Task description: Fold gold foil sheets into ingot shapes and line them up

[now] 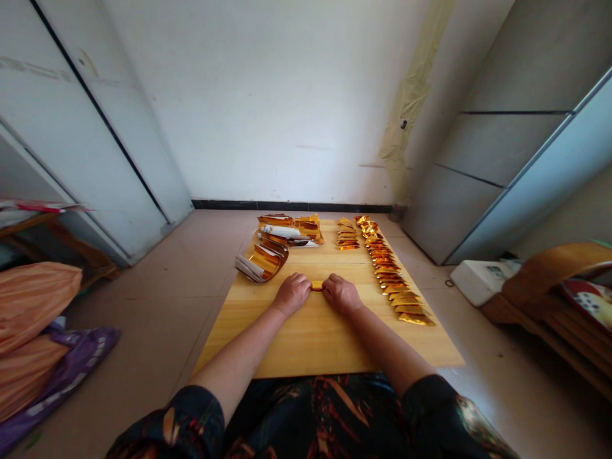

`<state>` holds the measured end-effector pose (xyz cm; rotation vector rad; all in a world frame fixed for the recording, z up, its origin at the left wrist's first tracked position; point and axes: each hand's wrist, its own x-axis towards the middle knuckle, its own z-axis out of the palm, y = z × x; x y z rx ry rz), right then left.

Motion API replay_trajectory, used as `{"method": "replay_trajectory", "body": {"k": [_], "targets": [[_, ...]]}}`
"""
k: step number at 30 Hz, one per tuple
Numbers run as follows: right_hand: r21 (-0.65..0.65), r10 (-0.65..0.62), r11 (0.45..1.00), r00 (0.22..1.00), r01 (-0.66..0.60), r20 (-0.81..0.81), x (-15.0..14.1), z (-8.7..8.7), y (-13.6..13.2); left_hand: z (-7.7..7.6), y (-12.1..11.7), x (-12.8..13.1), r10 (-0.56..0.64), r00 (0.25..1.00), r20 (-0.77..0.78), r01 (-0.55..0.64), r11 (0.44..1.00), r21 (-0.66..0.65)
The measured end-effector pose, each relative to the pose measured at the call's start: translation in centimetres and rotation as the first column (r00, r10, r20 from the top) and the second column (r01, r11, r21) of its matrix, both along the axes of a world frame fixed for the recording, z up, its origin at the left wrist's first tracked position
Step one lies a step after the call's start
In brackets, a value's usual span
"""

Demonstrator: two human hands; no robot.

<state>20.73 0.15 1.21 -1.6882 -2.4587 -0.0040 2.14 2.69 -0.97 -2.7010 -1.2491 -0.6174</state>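
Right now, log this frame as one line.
left hand: on gold foil strip | right hand: on same strip | beside: folded foil row | under: wooden board

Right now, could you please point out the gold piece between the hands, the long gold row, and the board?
gold piece (316, 285): head view, on its exposed middle.
gold row (389, 271): head view, on its middle.
board (315, 344): head view, on its bare front.

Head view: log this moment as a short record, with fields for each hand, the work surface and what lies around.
View: head camera, looking down at two bare hands
Left hand: holding one end of a small gold foil strip
Right hand: holding the strip's other end
Surface: wooden board lying on the tiled floor
On board, right: long row of folded gold foil pieces
On board, ahead left: curled gold foil sheets
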Motion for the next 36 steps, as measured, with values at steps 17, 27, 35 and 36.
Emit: {"method": "replay_trajectory", "body": {"k": [17, 27, 35, 36], "targets": [[-0.028, -0.073, 0.997, 0.995, 0.075, 0.072, -0.3, -0.2, 0.2, 0.7, -0.5, 1.3, 0.155, 0.988, -0.025, -0.157, 0.982, -0.103], [-0.021, -0.101, 0.994, 0.991, 0.103, 0.086, -0.7, -0.4, 0.1, 0.6, -0.6, 1.7, 0.209, 0.978, -0.005, -0.208, 0.972, -0.105], [-0.025, -0.137, 0.99, 0.988, 0.139, 0.074, -0.9, -0.1, 0.0, 0.7, -0.8, 1.9, 0.253, 0.967, -0.027, -0.254, 0.962, -0.097], [-0.022, -0.143, 0.989, 0.987, 0.145, 0.072, -1.0, 0.1, 0.0, 0.7, -0.8, 1.9, 0.258, 0.966, -0.027, -0.26, 0.961, -0.095]]}}
